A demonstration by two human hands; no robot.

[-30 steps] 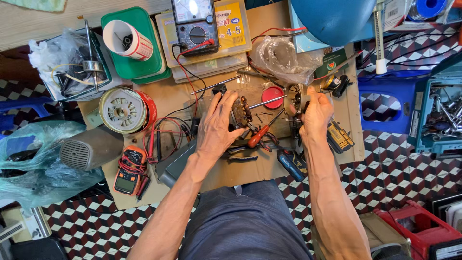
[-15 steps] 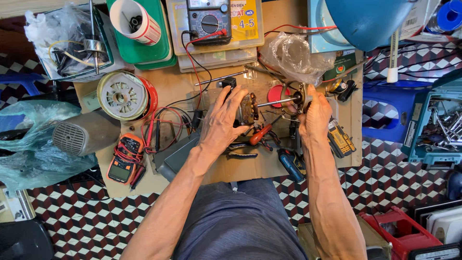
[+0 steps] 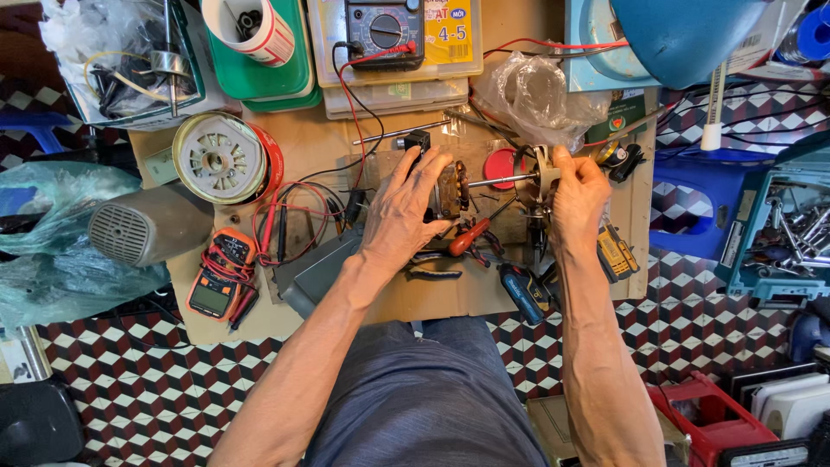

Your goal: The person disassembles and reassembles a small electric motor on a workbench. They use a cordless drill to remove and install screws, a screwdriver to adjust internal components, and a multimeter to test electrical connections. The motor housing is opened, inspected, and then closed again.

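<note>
1. The left hand [image 3: 406,203] is resting on a small motor rotor [image 3: 451,188] at the middle of the cardboard-topped bench [image 3: 432,298], fingers spread and curled over it.
2. The right hand [image 3: 577,195], at three o'clock from the rotor, is pinching the metal end bracket [image 3: 543,173] on the motor shaft [image 3: 506,180] between thumb and fingertips.
3. The shaft could be slipping out of the bracket if the pinch is loosening; thin winding wire may be snagging under the left fingers.
4. The red-handled screwdriver [image 3: 471,235] lying at six o'clock could be rolling off when nudged.
5. At eleven o'clock, a paper cup [image 3: 251,30] is holding small dark parts.
6. At nine o'clock from the cup, a wire tray [image 3: 130,65] is holding bagged hardware.
7. At three o'clock, far off, a teal toolbox [image 3: 778,233] is holding metal tools.
</note>
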